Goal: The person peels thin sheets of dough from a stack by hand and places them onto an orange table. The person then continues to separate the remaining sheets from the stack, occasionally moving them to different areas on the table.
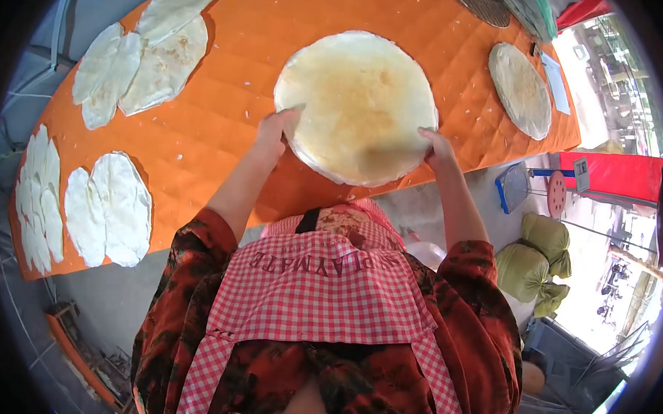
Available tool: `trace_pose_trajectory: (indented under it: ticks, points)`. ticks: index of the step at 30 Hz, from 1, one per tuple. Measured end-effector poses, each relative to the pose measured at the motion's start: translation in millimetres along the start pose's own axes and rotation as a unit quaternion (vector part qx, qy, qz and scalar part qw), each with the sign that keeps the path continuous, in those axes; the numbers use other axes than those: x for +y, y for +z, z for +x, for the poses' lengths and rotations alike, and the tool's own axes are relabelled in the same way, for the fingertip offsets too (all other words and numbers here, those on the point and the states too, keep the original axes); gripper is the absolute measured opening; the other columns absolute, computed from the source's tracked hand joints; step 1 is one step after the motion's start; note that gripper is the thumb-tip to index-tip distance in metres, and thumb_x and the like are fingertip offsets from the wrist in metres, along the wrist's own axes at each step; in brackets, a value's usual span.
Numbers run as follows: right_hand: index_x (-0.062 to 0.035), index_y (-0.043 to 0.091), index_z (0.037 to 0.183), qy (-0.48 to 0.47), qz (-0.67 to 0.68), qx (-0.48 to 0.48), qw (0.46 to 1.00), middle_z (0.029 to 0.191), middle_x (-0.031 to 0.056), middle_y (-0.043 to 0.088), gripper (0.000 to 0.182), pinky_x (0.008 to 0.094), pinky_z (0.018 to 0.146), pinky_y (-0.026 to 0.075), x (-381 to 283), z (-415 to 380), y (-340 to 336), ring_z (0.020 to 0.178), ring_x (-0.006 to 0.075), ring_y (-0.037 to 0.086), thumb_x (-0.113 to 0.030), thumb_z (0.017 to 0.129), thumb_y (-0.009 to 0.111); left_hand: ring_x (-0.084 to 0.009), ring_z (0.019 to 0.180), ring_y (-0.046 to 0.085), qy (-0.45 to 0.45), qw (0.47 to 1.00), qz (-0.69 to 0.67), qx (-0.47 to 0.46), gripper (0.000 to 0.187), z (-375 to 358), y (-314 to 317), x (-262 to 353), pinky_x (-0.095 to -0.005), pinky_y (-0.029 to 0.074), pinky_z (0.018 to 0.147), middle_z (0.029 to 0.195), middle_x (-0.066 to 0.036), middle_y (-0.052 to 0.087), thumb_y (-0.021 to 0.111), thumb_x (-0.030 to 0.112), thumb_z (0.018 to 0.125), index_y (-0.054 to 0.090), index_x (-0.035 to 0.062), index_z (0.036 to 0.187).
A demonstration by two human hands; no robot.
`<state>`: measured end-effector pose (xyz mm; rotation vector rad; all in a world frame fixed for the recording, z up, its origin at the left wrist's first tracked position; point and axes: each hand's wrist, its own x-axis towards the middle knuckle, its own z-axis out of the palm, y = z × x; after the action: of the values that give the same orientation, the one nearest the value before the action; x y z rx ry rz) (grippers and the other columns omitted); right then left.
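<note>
A large round flatbread (357,98), pale with a browned middle, lies over the orange-covered table (225,116) near its front edge. My left hand (277,132) grips its left rim, the fingertips partly blurred. On the opposite side, my right hand (437,145) pinches the lower right rim, thumb on top and fingers underneath. A dark, blurred patch shows on the bread's surface close to my right hand. Whether the bread's underside touches the table cannot be made out.
Folded flatbreads lie at the table's upper left (165,70) and lower left (127,211). Another round stack (519,89) sits to the right, near a wire rack (486,6). Beyond the table's right edge are a blue-framed scale (515,188), a red stool (556,194) and green sacks (523,270).
</note>
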<state>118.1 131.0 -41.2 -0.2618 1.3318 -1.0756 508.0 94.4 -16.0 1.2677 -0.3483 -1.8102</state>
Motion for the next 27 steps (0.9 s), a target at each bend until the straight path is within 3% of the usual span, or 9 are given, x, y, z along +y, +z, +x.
trace_pose_trajectory:
  ticks: [3,9,11,13,16,17,20,25,27]
  points:
    - [0.004,0.052,0.121,0.007,0.007,-0.057,0.998,0.122,0.0154,0.056,0.043,0.0398,0.09,0.048,-9.8,-10.0,8.5,0.107,0.0269,0.058,-0.016,0.084,0.061,-0.0274,0.097,0.062,-0.021,0.999,-0.012,-0.024,0.048,-35.6,4.2,-8.0,-0.0381,0.056,0.075,0.112,-0.014,0.061,0.065,0.004,0.079,0.045,-0.0023,0.122]
    - [0.0044,0.053,0.119,0.063,-0.074,-0.13,0.987,0.115,0.014,0.061,0.042,0.0408,0.09,0.049,20.2,52.9,-41.8,0.104,0.0262,0.06,-0.017,0.084,0.062,-0.027,0.095,0.062,0.098,0.991,0.094,0.01,0.052,-30.0,-4.2,-32.6,-0.0413,0.056,0.076,0.113,-0.014,0.058,0.062,-0.004,0.077,0.04,0.0058,0.124]
    - [0.0027,0.06,0.107,-0.005,-0.044,-0.107,0.993,0.086,0.0132,0.067,0.035,0.0366,0.06,0.052,54.9,21.2,-32.6,0.071,0.0219,0.064,-0.021,0.082,0.064,-0.0274,0.093,0.062,0.133,0.988,0.07,0.03,0.052,-8.3,-21.6,-24.9,-0.0408,0.056,0.074,0.11,-0.014,0.058,0.064,-0.003,0.075,0.04,0.0034,0.122]
    - [0.0023,0.054,0.116,0.03,-0.056,-0.061,0.996,0.109,0.0137,0.064,0.037,0.0372,0.081,0.052,78.8,-16.0,-8.7,0.097,0.0223,0.063,-0.022,0.088,0.057,-0.0274,0.091,0.062,0.114,0.988,0.031,0.1,0.052,3.2,-40.8,-16.9,-0.039,0.056,0.07,0.106,-0.015,0.058,0.068,0.0,0.073,0.042,0.0009,0.118]
    - [0.0008,0.053,0.119,0.083,0.062,-0.101,0.989,0.11,0.0119,0.064,0.039,0.0354,0.08,0.052,57.5,10.1,-28.9,0.098,0.0225,0.063,-0.026,0.091,0.053,-0.028,0.09,0.061,0.076,0.979,0.128,0.136,0.046,-12.7,-29.7,-2.5,-0.0399,0.055,0.071,0.103,-0.016,0.058,0.063,0.0,0.076,0.041,-0.003,0.117]
    - [0.0002,0.051,0.123,0.031,0.021,-0.183,0.982,0.112,0.0119,0.064,0.043,0.0372,0.084,0.052,-0.3,-20.0,11.9,0.101,0.0243,0.062,-0.03,0.093,0.05,-0.0289,0.089,0.061,0.074,0.981,0.122,0.134,0.045,1.6,-40.1,-11.6,-0.0408,0.055,0.07,0.103,-0.017,0.057,0.063,0.001,0.076,0.041,-0.0039,0.116]
    - [0.004,0.058,0.114,-0.023,0.077,-0.184,0.98,0.104,0.0148,0.066,0.043,0.0391,0.083,0.052,-29.2,10.7,30.6,0.09,0.0252,0.065,-0.028,0.086,0.064,-0.0255,0.083,0.061,0.085,0.984,0.073,0.141,0.051,2.4,-37.2,-14.1,-0.0376,0.053,0.062,0.099,-0.016,0.059,0.066,0.002,0.075,0.042,-0.0042,0.118]
    - [0.0053,0.064,0.105,-0.056,-0.099,-0.127,0.985,0.097,0.0156,0.067,0.036,0.0371,0.074,0.053,-42.4,62.4,27.9,0.086,0.0246,0.065,-0.017,0.078,0.07,-0.0271,0.095,0.063,0.025,0.996,-0.077,-0.023,0.037,-9.7,-49.8,-25.4,-0.0383,0.055,0.076,0.11,-0.017,0.062,0.06,0.002,0.081,0.051,-0.0068,0.116]
    - [0.0056,0.063,0.106,-0.013,-0.126,-0.114,0.985,0.103,0.0155,0.066,0.034,0.0365,0.083,0.051,-48.9,66.3,25.0,0.094,0.0238,0.064,-0.014,0.078,0.07,-0.0254,0.094,0.063,-0.023,0.998,-0.059,-0.025,0.032,-26.3,-44.1,-32.8,-0.0369,0.055,0.077,0.111,-0.015,0.062,0.055,0.002,0.084,0.054,-0.0061,0.115]
